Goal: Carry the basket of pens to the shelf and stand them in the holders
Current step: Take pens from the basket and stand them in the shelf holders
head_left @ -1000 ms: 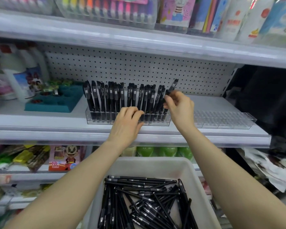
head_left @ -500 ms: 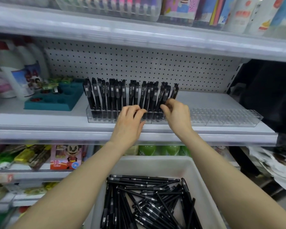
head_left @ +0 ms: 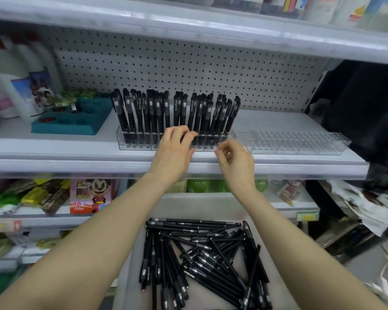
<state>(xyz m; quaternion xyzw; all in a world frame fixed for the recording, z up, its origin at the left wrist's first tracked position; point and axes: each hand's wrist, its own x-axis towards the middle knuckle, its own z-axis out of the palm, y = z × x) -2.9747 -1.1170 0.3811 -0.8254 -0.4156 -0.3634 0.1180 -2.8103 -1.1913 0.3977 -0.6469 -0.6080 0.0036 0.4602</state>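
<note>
Stretches both bare forearms up and forward from well below the filled holder [head_left: 139, 142], elbows out of view, wrists nearly straight. Sets the left hand [head_left: 174, 151] against the front of that holder, near its middle, back of the hand toward the camera. Bends the fingers [head_left: 184, 133] at the knuckles and hooks them over the holder's front rim, tips touching the clear plastic at the foot of the standing pens [head_left: 157, 113]. Grips the rim lightly that way, thumb hidden behind the palm.

Holds the right hand [head_left: 235, 158] just in front of the holder's right end, lower than the left hand and apart from the plastic. Turns its palm leftward, fingers loosely curled in toward the thumb. Blurs too much there to tell whether pinching, pressed together or slack.

Shows the standing pens upright or slightly tilted in the holder's slots, packed from its left end to near its right end. Shows the basket [head_left: 211, 203] well below the holder, between the two forearms, with loose pens [head_left: 202, 253] heaped crosswise inside. Shows an empty holder [head_left: 300, 144] just right of the filled holder on the same shelf [head_left: 54, 157], a teal tray [head_left: 72, 127] just left of it, and a pegboard [head_left: 188, 70] behind it.
</note>
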